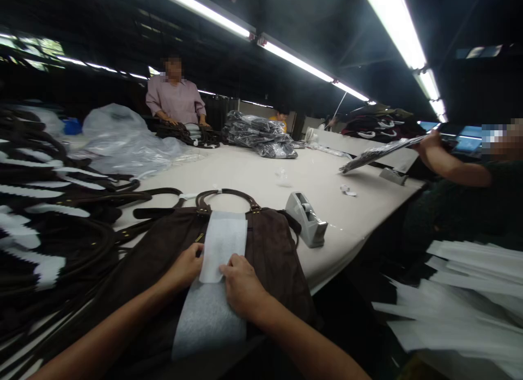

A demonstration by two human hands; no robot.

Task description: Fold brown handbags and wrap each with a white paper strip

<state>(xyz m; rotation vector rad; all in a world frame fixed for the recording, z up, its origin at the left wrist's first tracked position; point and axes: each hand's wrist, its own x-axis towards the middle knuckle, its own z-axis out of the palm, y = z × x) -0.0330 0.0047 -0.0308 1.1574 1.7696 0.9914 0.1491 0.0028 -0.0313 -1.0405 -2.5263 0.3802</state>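
Note:
A dark brown handbag (278,260) lies flat at the table's near edge, its looped handle (241,194) pointing away from me. Down its middle runs a white strip of thin, tissue-like sheet (224,238), doubled on its upper part, with the lower part (210,320) hanging toward me. My left hand (186,268) is closed at the strip's left edge, beside a brass zip pull. At the right edge of the doubled part, my right hand (244,287) pinches the sheet between thumb and fingers. The left fingertips are partly hidden.
A grey tape dispenser (308,222) stands right of the bag. Brown bags with white-wrapped handles (49,200) are piled left, near clear plastic (126,134). White sheets (469,298) hang lower right. One person (175,99) stands across the table; another's hand (431,143) lifts a plastic-wrapped item (379,152).

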